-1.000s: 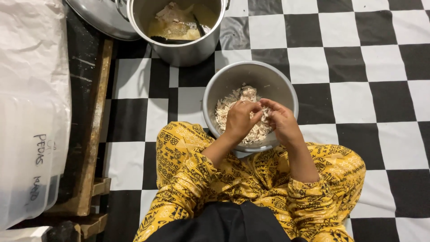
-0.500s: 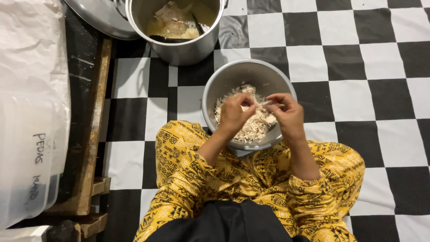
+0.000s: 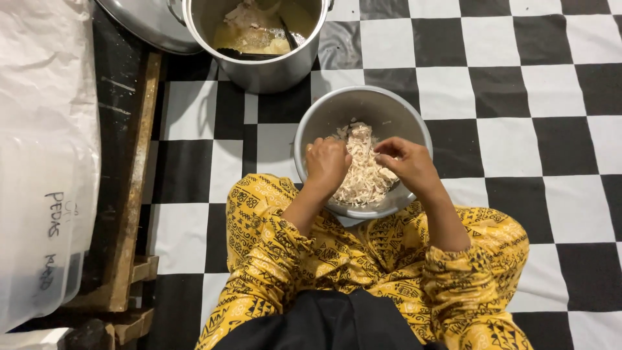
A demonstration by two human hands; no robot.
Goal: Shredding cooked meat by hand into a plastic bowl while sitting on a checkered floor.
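While the person sits cross-legged on a black-and-white checkered floor [image 3: 505,65], a round metal bowl [image 3: 337,116] rests just ahead of the knees, near the centre of the head view, holding a heap of pale shredded meat [image 3: 364,178]. The left hand [image 3: 327,165] hangs over the bowl's 8 o'clock side, fingers curled in toward the palm; whether a strand lies inside that curl cannot be told. The right hand [image 3: 408,165] sits over the 4 o'clock side, thumb and fingertips drawn together in a light pinch on what looks like a thin shred — the piece itself is too small to make out. Both hands are nearly closed and lie near each other above the heap. To do this shredding well, judged from the pose: keep both hands low over the bowl so the pieces fall inside, grip small portions only, and pull the fibres apart along the grain rather than tearing across. At 11 o'clock from the bowl stands a deep steel pot [image 3: 259,71] with broth and more meat, its lid [image 3: 139,26] lying at the pot's 9 o'clock; a plastic-wrapped container [image 3: 39,162] lies at far 9 o'clock — well apart from the hands
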